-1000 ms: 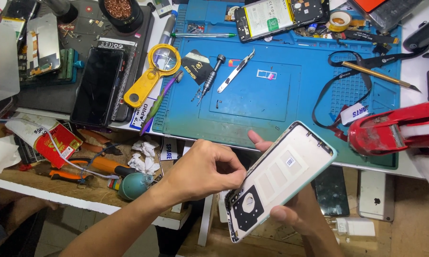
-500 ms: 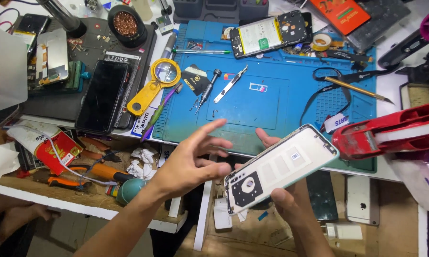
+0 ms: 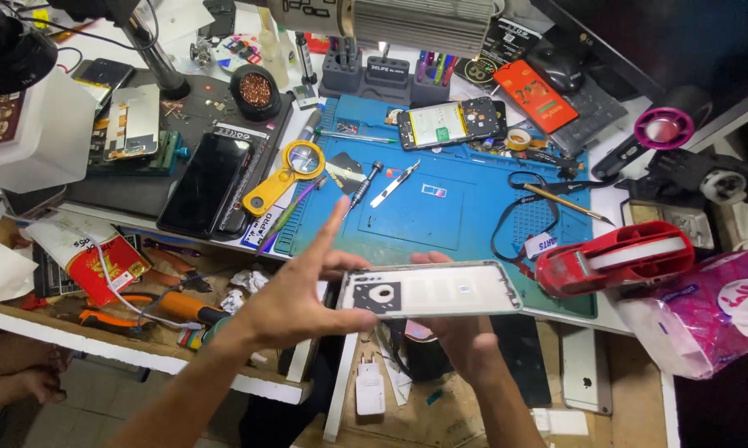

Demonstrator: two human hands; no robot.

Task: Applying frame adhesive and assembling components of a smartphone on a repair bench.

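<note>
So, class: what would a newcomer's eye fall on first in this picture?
First, the white phone back cover held flat at the centre front, the left hand at its end and the right hand beneath. Behind lies the blue work mat, with an opened phone at its far edge.

A phone back cover (image 3: 430,292) is held between the left hand (image 3: 295,303) and the right hand (image 3: 465,336), before the work mat (image 3: 440,220) on the counter (image 3: 606,199); an opened phone (image 3: 450,123) lies behind, a tape dispenser (image 3: 614,257) to the right.
</note>
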